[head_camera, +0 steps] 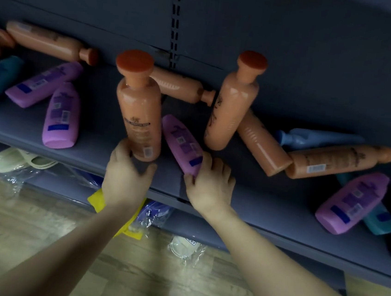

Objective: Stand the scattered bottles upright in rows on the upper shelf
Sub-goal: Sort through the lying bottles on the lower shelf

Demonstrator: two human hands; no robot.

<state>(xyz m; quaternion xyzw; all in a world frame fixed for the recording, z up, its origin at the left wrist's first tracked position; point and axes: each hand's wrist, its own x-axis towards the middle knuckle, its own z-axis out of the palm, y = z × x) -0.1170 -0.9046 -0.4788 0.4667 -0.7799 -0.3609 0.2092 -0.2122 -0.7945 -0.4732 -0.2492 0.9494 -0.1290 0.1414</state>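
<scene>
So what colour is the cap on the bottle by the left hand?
Red-orange cap, seen in the head view.

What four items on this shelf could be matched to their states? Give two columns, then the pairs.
1. orange bottle by the left hand
2. purple bottle at the right hand
3. blue bottle
4. pale slipper

A. lying near the back panel
B. on the lower shelf
C. standing upright
D. lying down, fingers closed on its end

Pairs: 1-C, 2-D, 3-A, 4-B
</scene>
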